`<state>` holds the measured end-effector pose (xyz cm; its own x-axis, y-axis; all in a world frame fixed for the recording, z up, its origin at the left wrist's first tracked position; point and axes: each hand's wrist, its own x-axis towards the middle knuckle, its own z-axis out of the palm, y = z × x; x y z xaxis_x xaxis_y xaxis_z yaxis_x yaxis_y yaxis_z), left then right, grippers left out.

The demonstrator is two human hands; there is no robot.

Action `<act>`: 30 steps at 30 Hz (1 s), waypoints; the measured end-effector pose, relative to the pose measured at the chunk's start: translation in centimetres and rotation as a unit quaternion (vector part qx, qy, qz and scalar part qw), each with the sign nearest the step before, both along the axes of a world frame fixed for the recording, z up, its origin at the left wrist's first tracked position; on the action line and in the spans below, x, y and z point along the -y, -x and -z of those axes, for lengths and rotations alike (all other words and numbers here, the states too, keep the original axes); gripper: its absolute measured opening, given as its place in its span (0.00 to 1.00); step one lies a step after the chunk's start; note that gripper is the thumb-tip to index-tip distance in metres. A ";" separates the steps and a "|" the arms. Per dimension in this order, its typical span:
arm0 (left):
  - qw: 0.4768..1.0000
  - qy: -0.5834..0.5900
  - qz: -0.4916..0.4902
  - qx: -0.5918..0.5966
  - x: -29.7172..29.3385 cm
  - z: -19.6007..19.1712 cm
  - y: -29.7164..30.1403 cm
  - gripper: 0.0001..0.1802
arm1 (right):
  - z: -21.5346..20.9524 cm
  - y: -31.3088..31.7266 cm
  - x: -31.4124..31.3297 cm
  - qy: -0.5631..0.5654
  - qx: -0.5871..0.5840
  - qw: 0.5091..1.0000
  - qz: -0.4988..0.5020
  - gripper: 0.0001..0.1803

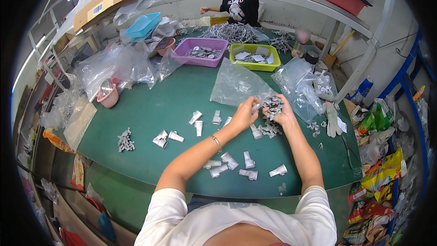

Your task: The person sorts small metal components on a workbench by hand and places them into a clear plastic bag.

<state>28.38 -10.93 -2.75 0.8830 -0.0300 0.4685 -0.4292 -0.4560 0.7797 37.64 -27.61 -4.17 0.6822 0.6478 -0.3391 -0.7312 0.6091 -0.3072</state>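
The cluster of grey metal castings (273, 105) sits right of the frame centre, held above the green table (150, 105) between both hands. The right hand (283, 115) cups the cluster from below and behind, its fingers curled closed around it. The left hand (245, 114) meets the cluster from the left, with thumb and fingertips pinched on one piece at its edge. Directly under the hands lies a small heap of loose castings (269, 130). Single separated metal parts (230, 160) are scattered over the table toward the lower centre, and further ones lie left of centre. A second small cluster (124, 140) rests at the lower left of the table. Above the hands, a clear plastic bag (234, 84) lies flat, with more bags to its right. A white work glove (333, 119) lies at the right edge. At the upper centre stand a purple tray (218, 45) and a yellow-green tray (236, 61); behind them another person (240, 9) works at a large pile of castings (227, 32).
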 end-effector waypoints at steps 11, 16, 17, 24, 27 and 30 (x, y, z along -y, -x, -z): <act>0.990 0.028 -0.124 0.062 -0.8 1.9 -3.3 0.19 | -0.1 -0.6 0.1 0.083 -0.013 0.996 -0.024 0.07; 0.996 0.081 -0.025 0.010 0.1 2.2 -2.7 0.15 | 1.2 -0.1 -0.4 0.067 -0.022 0.996 -0.054 0.07; 0.998 0.038 0.001 0.042 0.0 1.9 -2.6 0.14 | 1.4 -0.1 -0.4 0.073 -0.026 0.995 -0.059 0.08; 0.981 0.065 0.177 0.038 1.9 -0.8 -0.8 0.13 | 1.7 -0.6 1.0 0.114 0.038 0.992 -0.030 0.10; 0.992 0.031 0.112 0.051 2.2 0.0 0.4 0.24 | 0.9 0.6 0.4 0.078 0.037 0.995 0.043 0.10; 0.997 0.004 -0.049 0.064 1.9 2.9 0.6 0.30 | 0.1 0.8 0.5 -0.012 -0.028 0.997 0.077 0.08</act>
